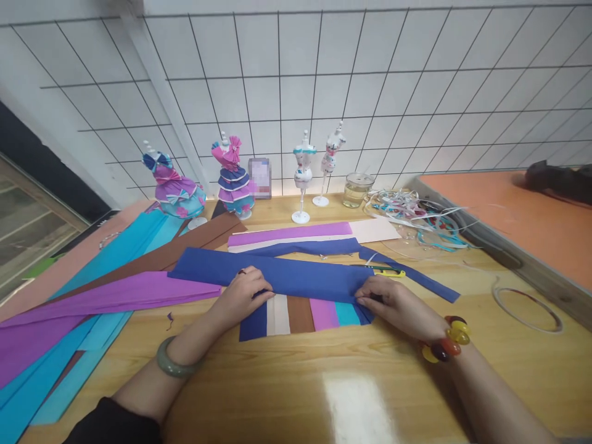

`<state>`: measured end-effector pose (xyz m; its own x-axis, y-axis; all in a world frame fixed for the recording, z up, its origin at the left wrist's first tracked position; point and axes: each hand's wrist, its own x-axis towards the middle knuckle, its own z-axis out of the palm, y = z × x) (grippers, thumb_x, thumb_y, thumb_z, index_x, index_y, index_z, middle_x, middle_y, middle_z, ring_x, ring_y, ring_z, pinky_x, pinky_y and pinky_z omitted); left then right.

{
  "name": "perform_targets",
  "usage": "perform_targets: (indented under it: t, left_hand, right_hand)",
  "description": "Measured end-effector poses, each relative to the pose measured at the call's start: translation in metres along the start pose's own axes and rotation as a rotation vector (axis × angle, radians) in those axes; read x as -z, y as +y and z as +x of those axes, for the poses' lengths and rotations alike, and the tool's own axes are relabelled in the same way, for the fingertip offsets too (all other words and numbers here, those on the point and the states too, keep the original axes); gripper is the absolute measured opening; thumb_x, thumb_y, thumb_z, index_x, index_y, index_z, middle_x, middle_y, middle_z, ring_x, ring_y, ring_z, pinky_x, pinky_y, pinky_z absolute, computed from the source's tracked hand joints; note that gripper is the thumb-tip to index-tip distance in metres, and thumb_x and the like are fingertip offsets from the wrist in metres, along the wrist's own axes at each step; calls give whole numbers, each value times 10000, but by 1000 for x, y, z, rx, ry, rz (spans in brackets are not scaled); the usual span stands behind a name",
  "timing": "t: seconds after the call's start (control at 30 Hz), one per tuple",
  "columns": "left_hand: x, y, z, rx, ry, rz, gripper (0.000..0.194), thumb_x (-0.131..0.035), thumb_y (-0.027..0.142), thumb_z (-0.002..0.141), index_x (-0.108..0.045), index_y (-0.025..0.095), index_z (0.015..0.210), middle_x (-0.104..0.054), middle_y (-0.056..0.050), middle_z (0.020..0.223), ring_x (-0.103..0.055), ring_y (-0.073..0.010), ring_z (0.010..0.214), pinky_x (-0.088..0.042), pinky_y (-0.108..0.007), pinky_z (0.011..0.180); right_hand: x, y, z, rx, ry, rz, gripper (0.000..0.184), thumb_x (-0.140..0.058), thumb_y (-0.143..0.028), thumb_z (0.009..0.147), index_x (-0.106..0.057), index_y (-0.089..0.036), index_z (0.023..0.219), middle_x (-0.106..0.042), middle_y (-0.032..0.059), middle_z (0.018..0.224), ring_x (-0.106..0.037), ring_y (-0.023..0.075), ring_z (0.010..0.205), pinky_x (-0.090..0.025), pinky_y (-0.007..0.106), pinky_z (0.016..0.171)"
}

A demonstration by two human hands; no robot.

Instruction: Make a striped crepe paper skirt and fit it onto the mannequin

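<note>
A wide dark blue strip (pixel 296 277), which looks like crepe paper, lies across the middle of the table. My left hand (pixel 247 288) rests on its lower edge, thumb and forefinger closed on it. At the strip's right end my right hand (pixel 382 297) pinches the lower corner between thumb and fingers. Beneath the blue strip, the lower part of a row of coloured panels shows: blue, cream (pixel 279 314), brown (pixel 300 314), purple (pixel 324 314) and turquoise (pixel 348 314). The blue strip hides their upper ends.
Long purple (pixel 139 293), turquoise (pixel 106 253) and brown (pixel 194 240) strips pile up at left. A yellow-green cutter (pixel 391 272) lies behind my right hand. Dressed mini mannequins (pixel 234 179), bare ones (pixel 303 176), a glass (pixel 357 190) and tangled ribbons (pixel 416 213) stand or lie behind.
</note>
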<state>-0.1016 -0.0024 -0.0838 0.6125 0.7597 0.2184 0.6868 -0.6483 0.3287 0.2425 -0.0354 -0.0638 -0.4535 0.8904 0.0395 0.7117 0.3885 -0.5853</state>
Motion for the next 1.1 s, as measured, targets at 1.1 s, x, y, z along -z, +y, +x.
perform_targets:
  t: [1.1]
  left_hand:
    - [0, 5, -3, 156, 127, -235, 161, -464, 257, 866, -565, 195, 758, -605, -10, 795, -522, -165, 800, -390, -308, 747]
  right_hand:
    - [-26, -41, -35, -238, 132, -395, 345, -411, -495, 882, -647, -243, 903, -661, 66, 889, -618, 223, 785, -470, 344, 682]
